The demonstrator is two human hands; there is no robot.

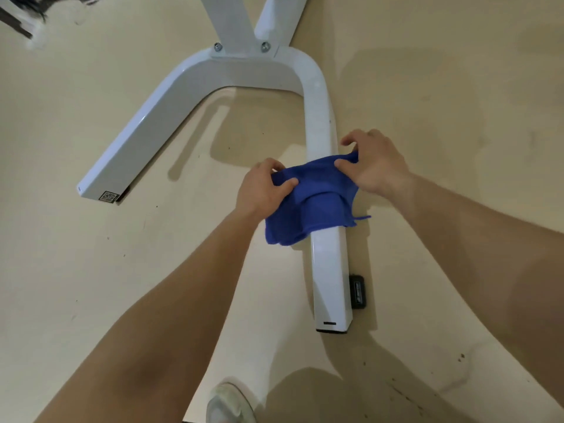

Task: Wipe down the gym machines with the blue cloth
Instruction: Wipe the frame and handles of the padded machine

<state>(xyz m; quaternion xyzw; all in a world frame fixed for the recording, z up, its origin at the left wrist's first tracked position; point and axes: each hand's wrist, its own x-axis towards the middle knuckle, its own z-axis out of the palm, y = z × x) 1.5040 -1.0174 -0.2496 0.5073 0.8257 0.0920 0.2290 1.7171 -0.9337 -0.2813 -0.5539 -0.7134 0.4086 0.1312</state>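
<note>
Nearest, at the bottom edge, a pale shoe (229,404) stands on the beige floor (91,270), and both bare forearms reach away from it toward the machine. Just beyond, the near end of the white right leg (331,288) of the machine's base points back at the person, with a small black pad (357,291) against its right side. Farther along that leg the blue cloth (311,206) is draped across the top of the tube and hangs down both sides. The left hand (264,190) pinches the cloth's left part between thumb and curled fingers. The right hand (377,167) pinches its far right corner, thumb on top — both clamped on fabric, one either side of the tube. The leg's long axis runs near to far, straight between the hands, so a wipe would likely slide along it. The longer bare stretch lies beyond the cloth, toward the bend, and both hands look about equally close to the tube. Farther still, the leg curves left into a crosspiece (244,68) with two bolts (217,47) under white uprights (235,19); the left leg (122,154) carries a code sticker (108,196) on its end.
</note>
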